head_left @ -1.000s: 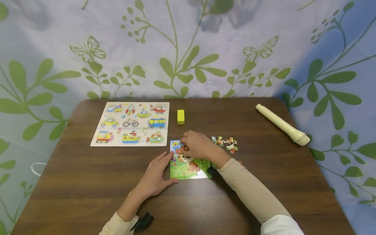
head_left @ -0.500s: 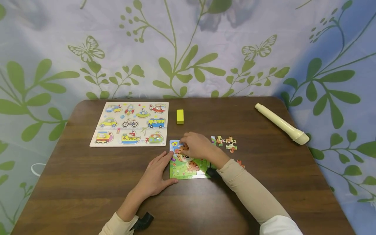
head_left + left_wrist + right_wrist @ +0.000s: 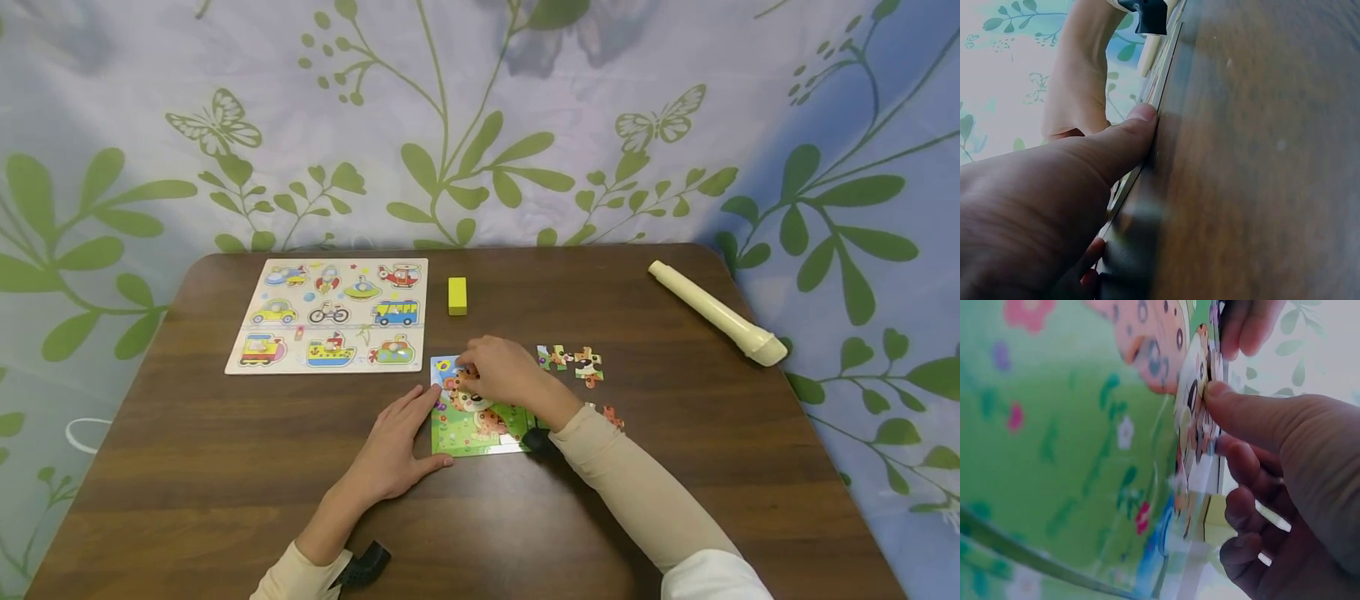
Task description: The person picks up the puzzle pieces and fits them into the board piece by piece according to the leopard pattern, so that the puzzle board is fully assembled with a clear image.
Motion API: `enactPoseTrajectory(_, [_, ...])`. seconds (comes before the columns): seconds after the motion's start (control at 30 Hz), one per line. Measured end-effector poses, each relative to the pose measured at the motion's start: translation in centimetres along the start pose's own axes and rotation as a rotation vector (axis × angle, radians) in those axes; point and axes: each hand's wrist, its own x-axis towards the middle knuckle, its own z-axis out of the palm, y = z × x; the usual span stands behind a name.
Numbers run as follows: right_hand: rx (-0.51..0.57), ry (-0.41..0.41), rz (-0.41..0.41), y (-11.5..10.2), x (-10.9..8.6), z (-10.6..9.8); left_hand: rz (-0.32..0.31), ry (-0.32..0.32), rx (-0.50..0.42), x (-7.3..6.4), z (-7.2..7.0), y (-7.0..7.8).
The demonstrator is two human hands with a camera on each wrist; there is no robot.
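Observation:
A small jigsaw puzzle [image 3: 465, 435] with a spotted leopard cub on green grass lies in the middle of the table. My left hand [image 3: 392, 450] rests at its left side, fingers extended along that edge and thumb at the near corner. The left wrist view has the thumb [image 3: 1129, 134] right on the board's edge. Over the upper part of the puzzle, my right hand [image 3: 504, 371] pinches a puzzle piece [image 3: 1199, 425] between thumb and fingers, close against the picture. That hand hides the puzzle's upper right. Loose puzzle pieces [image 3: 589, 367] lie to the right.
A white peg board [image 3: 352, 327] with vehicle shapes lies at the back left. Beside it stands a yellow block [image 3: 457, 297]. A cream microphone-shaped tube [image 3: 712, 310] lies at the right. More loose pieces [image 3: 612, 417] show next to the right sleeve. Patterned cloth hangs behind the table.
The head view has shifted slightly. Both hands keep nearly the same places at the puzzle, the right one still pinching at its upper part.

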Motion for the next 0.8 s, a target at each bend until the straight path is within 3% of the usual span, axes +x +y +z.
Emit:
enactPoseTrajectory(0.33, [0.016, -0.025, 0.000, 0.22, 0.14, -0.27, 0.005, 0.012, -0.004, 0.05, 0.06, 0.19])
enactPoseTrajectory(0.8, [0.092, 0.013, -0.026, 0.63, -0.16, -0.03, -0.030, 0.008, -0.013, 0.11, -0.03, 0.17])
